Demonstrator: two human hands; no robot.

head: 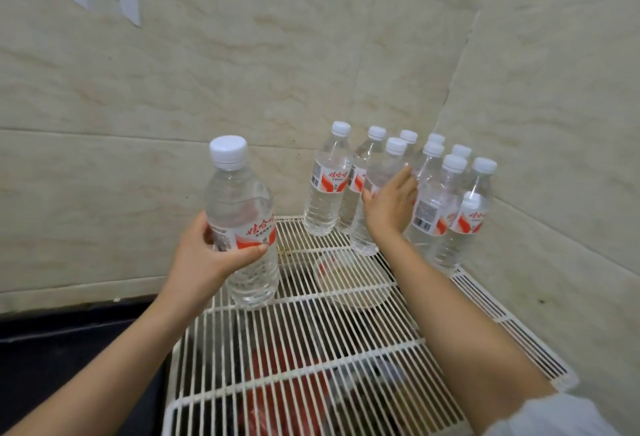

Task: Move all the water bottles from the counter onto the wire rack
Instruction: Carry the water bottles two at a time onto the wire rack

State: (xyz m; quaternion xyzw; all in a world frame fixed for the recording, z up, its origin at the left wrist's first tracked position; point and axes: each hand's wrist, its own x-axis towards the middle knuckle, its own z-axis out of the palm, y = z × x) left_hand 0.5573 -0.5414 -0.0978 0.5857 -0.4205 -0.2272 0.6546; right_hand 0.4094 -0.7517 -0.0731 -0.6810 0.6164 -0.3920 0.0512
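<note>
My left hand (207, 255) held a bottle (242, 207) tight over the rack's (311, 342) left edge, my right hand (389, 207) lay flat and open against the bottles (327, 189) in its far right corner, and I think my next job was to stand mine beside them.

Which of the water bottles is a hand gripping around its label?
The bottle in the left hand, at the left edge of the wire rack. The others stand grouped in the back corner; the right hand only touches one.

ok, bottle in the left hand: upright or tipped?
Roughly upright, leaning slightly: the water bottle has cap on top, base over the wire rack, left hand gripping its label.
</note>
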